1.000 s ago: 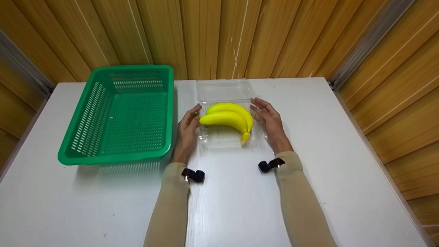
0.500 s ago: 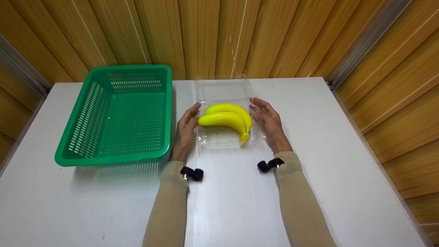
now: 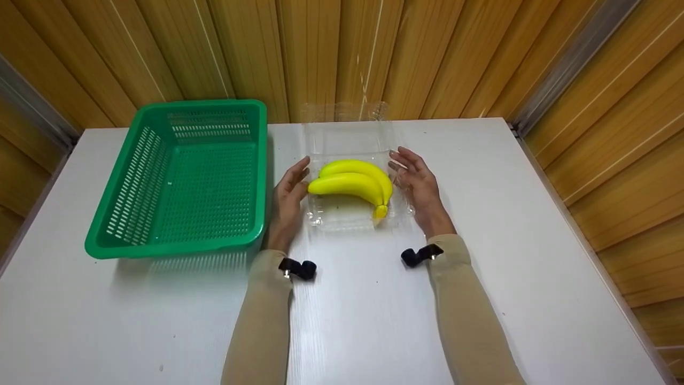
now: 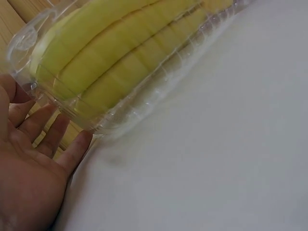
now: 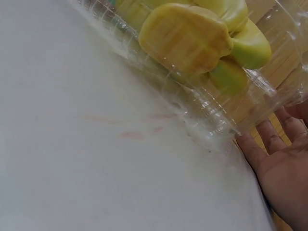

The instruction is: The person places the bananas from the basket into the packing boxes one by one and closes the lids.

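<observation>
A bunch of yellow bananas (image 3: 352,184) lies in a clear plastic clamshell box (image 3: 342,218) on the white table. Its clear lid (image 3: 347,136) stands away from the base, at the far side. My left hand (image 3: 288,200) is at the box's left side; in the left wrist view its fingertips touch the ribbed plastic wall. On the other side, my right hand (image 3: 423,195) has its fingers stretched along the right wall, and its fingertips touch the box's corner in the right wrist view. Both hands have fairly straight fingers.
A green plastic basket (image 3: 206,187) stands on the table just left of my left hand. Wood-patterned panels (image 3: 315,59) rise behind the white table (image 3: 363,331) and on both sides. Black wrist cameras (image 3: 299,269) sit on both sleeves.
The clear lid has swung, so its far edge reaches higher in the head view, against the panels. My hands and the bananas have hardly moved.
</observation>
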### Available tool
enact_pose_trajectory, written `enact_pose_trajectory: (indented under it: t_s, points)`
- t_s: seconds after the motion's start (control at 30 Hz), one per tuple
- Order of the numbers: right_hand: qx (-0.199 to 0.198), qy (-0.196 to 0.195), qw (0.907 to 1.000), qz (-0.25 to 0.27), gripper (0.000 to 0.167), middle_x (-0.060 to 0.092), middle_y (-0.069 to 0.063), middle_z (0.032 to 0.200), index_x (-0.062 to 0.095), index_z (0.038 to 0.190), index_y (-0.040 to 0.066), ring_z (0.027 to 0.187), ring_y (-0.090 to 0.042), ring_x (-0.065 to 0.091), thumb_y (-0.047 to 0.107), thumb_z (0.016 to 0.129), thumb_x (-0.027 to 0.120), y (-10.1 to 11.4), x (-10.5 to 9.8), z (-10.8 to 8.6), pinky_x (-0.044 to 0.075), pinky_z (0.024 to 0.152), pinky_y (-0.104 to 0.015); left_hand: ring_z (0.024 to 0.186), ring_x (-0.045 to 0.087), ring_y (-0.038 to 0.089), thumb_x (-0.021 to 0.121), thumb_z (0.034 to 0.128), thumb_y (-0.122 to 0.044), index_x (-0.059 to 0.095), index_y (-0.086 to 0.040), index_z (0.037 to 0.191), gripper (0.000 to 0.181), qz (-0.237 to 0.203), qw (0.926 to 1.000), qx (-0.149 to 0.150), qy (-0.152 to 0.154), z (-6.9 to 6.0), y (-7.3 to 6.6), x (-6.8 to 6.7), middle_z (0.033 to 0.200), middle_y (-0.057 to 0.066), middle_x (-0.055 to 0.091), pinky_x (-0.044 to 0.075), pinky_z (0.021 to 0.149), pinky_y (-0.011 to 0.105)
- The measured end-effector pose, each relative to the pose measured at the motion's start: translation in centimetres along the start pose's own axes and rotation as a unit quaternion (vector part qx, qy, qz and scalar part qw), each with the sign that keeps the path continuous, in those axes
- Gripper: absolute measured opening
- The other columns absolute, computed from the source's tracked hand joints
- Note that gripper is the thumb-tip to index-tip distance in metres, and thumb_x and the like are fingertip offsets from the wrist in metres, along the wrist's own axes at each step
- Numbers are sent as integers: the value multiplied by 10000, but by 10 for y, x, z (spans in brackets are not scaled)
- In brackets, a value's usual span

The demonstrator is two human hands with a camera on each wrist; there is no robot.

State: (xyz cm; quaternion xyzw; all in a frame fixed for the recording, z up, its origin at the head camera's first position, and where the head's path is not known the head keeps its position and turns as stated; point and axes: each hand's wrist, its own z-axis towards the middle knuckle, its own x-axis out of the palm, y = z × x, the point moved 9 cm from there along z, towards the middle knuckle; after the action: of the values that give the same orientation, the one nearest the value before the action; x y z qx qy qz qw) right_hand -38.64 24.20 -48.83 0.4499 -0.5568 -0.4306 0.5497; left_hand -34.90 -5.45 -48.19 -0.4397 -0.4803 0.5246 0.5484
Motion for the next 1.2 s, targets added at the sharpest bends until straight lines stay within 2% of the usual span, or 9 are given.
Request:
enact_pose_trajectory:
  t_s: [0.1,0.37,0.67,0.9,1.1,1.2]
  points:
    - [-37,8,10000,-26,580,575,8,1531,468,1607,164,1406,-197,537,10,1053,541,0,0,0,418,1185,-384,1471,430,87,457,1090,-82,500,-249,1584,523,94,10000,-3,22,-1,0,0,1612,-139,469,361,1217,385]
    - [-246,35,9993,-288,567,562,16,1534,510,1570,289,1410,-193,532,37,1063,541,4,0,-1,417,1183,-378,1455,466,227,463,1064,-7,493,-119,1584,532,-452,9982,378,60,-1,-5,0,1618,-3,483,387,1197,438]
    - [-343,32,9992,-180,588,565,-3,1525,515,1567,305,1405,-202,534,19,1054,554,5,-1,-1,435,1168,-361,1442,482,212,477,1052,-20,481,-165,1594,562,-358,9987,363,53,-2,-5,0,1635,-65,448,417,1179,423]
    - [-377,100,9992,-27,567,553,-39,1532,510,1578,269,1416,-222,519,19,1072,560,7,0,-2,444,1161,-365,1456,461,364,486,1041,25,423,-117,1615,595,-672,9963,540,3,0,-7,-1,1614,8,475,441,1160,433]
    - [-379,105,9992,95,544,558,-47,1527,547,1548,271,1412,-223,519,14,1069,571,7,0,-2,446,1160,-375,1441,477,380,492,1040,12,387,-148,1641,631,-622,9963,595,20,-1,-7,-1,1609,18,477,460,1141,464]
    - [-392,57,9991,151,566,559,-57,1524,547,1543,237,1407,-236,521,-35,1046,551,7,-1,-2,445,1162,-381,1438,482,371,488,1039,9,379,-150,1649,640,-551,9968,585,38,-1,-8,-1,1614,30,471,455,1145,471]
